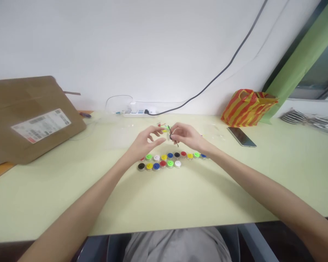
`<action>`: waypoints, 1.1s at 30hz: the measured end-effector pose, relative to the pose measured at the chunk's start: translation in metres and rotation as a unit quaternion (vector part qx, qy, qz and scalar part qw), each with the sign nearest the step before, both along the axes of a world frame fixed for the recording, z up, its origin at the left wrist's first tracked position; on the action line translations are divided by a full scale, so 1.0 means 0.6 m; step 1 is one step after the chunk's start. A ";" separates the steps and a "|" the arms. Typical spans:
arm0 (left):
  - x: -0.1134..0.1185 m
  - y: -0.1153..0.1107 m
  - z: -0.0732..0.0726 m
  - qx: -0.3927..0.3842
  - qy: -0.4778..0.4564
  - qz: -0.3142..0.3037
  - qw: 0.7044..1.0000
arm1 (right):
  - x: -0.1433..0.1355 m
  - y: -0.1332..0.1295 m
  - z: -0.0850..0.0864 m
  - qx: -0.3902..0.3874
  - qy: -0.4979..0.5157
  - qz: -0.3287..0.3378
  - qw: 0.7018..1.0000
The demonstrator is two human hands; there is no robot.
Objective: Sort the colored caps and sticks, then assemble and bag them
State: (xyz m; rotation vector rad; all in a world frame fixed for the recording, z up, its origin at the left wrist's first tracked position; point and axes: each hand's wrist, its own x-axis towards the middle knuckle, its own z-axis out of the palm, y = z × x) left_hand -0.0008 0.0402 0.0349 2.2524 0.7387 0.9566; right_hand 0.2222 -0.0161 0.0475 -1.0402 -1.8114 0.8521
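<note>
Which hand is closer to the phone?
Right. The right hand is left of the phone; the left hand is farther left, beyond the right hand.

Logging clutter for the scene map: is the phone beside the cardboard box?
No, the phone lies on the right by the striped bag; the cardboard box is far left.

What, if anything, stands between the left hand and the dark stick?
Nothing visible does. The left hand is open, with only a small gap between its fingertips and the dark stick, which the right hand holds. The colored pieces lie on the table, nearer the person, outside that gap.
</note>
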 end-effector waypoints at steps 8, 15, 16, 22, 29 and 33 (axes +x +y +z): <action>0.044 -0.083 -0.003 -0.035 -0.026 -0.071 0.996 | -0.013 -0.087 -0.038 -0.001 0.141 0.006 0.990; 0.039 -0.089 0.005 -0.025 0.018 -0.110 0.993 | 0.012 -0.087 -0.027 -0.040 0.155 0.121 0.980; 0.038 -0.089 0.006 -0.036 0.006 -0.109 0.993 | 0.017 -0.085 -0.023 -0.031 0.151 0.121 0.981; 0.043 -0.079 -0.007 -0.036 0.027 -0.096 0.994 | 0.084 -0.031 -0.031 0.137 -0.044 -0.131 0.981; 0.047 -0.069 -0.011 -0.071 -0.044 -0.034 0.996 | 0.081 -0.034 -0.047 0.165 -0.152 -0.135 0.965; 0.047 -0.070 -0.004 -0.197 -0.120 -0.041 0.972 | 0.026 -0.086 -0.027 0.156 -0.049 -0.041 0.986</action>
